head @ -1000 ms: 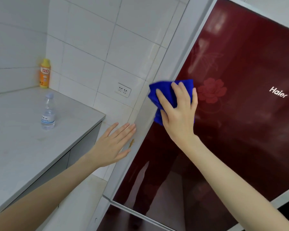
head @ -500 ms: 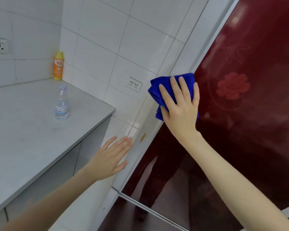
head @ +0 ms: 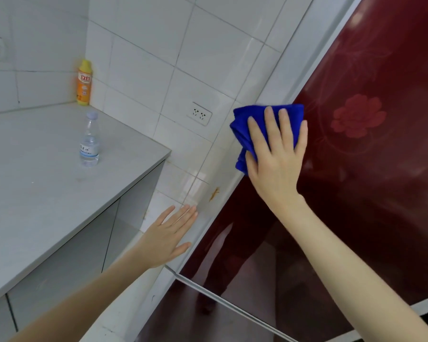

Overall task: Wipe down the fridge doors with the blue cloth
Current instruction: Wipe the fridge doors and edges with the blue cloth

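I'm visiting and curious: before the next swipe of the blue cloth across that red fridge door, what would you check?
1. Blue cloth pressed flat under the right hand: ok.
2. Cloth touching the upper door: ok.
3. Left hand open, apart from the cloth: ok.
4. Lower door wiped: cannot tell.
5. Water bottle upright on the counter, away from both arms: ok.

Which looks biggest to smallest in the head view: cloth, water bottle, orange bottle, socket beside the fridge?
1. Cloth.
2. Water bottle, barely ahead of the orange bottle, which stands farther back, so unsure.
3. Socket.
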